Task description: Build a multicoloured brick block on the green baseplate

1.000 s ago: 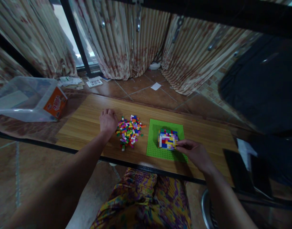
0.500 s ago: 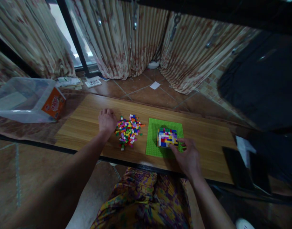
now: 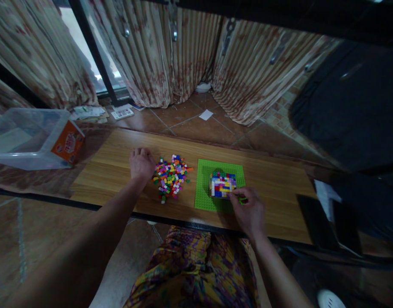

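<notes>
A block-shaped build of many-coloured toy bricks (image 3: 222,185) stands on a green studded baseplate (image 3: 202,201). At its front right corner is my right hand (image 3: 249,209), thumb and forefinger pinched together against the top edge. Whatever may be between those fingertips is too small to make out. To the left, a heap of loose toy bricks (image 3: 171,176) in mixed colours lies on the wooden table (image 3: 103,171). My left hand (image 3: 142,164) rests on the table at the heap's left edge, back up, fingers curled under. Its palm side is hidden.
A clear plastic box (image 3: 32,137) with an orange label stands beyond the table's left end. Dark flat panels (image 3: 318,222) lie at the right end, close to a white paper (image 3: 326,192). Striped curtains (image 3: 190,55) hang behind, and a dark covered shape (image 3: 347,107) fills the right.
My right thumb and forefinger have drawn together at the build's front right corner. My left hand stays beside the heap. The whole view has shifted slightly.
</notes>
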